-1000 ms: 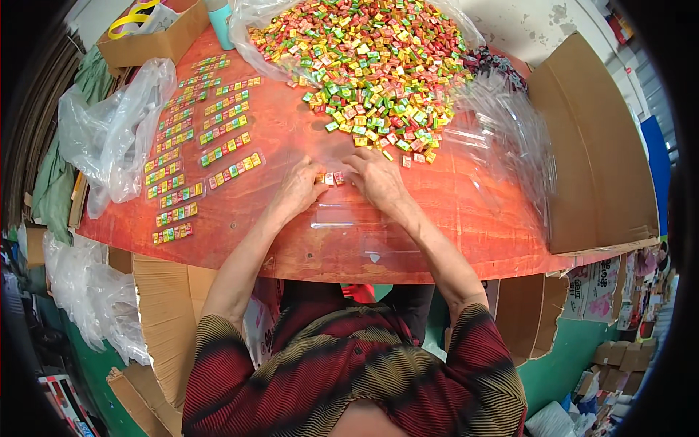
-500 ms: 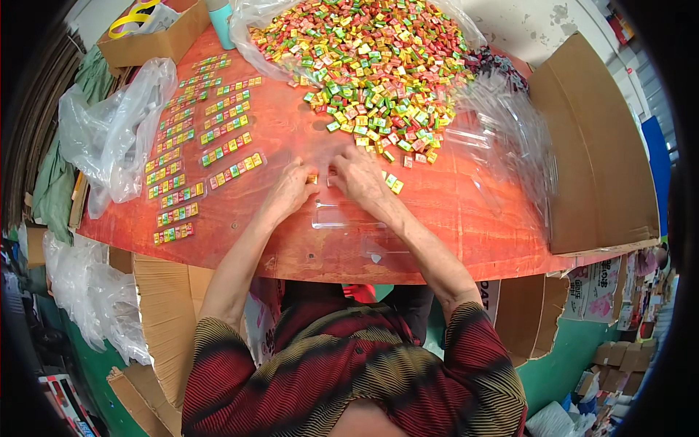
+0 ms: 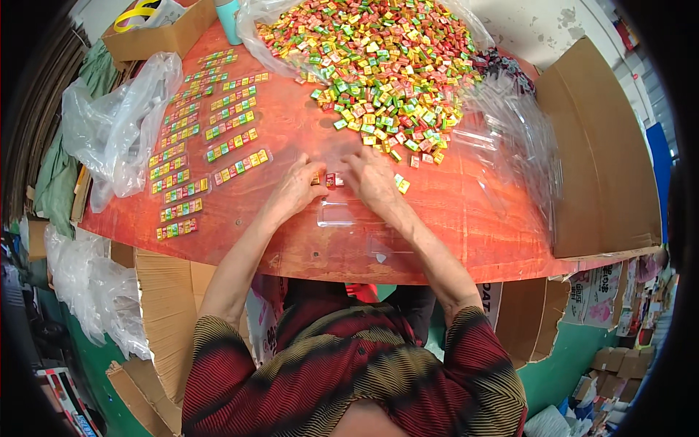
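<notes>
While left hand pinches a yellowish piece, red and white pieces newly show beside right hand (part-curled, hold indeterminable), inside table's near edge: row likely advancing.

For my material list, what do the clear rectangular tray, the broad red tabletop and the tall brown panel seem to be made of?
Clear rectangular tray: probably glossy thin plastic; the red shows through, edges glint.
Broad red tabletop: apparently wood, painted or stained; streaky grain shows.
Tall brown panel: likely matte cardboard; dull, faintly creased.
</notes>
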A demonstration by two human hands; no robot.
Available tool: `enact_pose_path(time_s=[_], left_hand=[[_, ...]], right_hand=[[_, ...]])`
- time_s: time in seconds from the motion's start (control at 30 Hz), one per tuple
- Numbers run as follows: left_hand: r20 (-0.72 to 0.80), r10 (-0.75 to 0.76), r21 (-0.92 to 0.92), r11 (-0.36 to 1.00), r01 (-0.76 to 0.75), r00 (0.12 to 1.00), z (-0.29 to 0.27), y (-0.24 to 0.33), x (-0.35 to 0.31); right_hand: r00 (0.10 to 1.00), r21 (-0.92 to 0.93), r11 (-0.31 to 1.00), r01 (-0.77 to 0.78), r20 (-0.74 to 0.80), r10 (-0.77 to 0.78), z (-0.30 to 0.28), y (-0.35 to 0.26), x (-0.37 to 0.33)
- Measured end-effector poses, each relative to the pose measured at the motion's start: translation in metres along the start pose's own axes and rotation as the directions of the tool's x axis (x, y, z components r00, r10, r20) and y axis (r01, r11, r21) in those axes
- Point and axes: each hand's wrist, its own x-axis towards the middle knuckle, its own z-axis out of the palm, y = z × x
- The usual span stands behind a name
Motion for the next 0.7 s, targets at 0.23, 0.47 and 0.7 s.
enact_pose_path(time_s=[0.23, 0.47, 0.7], left_hand=[[0.004, 0.094, -0.021, 0.995, -0.094, 0.996, 0.007, 0.003, 0.004], [0.046, 0.1, 0.065, 0.993, -0.102, 0.994, 0.015, 0.006, 0.014], [0.001, 0.111, 0.063, 0.992, -0.111, 0.994, 0.019, 0.006, 0.014]], right_hand=[[0.928, -0.165, 0.927, -0.337, 0.109, 0.357, -0.049, 0.01, -0.036], [0.951, -0.117, 0.959, -0.259, 0.143, 0.274, -0.041, 0.028, -0.042], [0.961, -0.375, 0.905, -0.201, 0.105, 0.257, -0.05, 0.015, -0.036]])
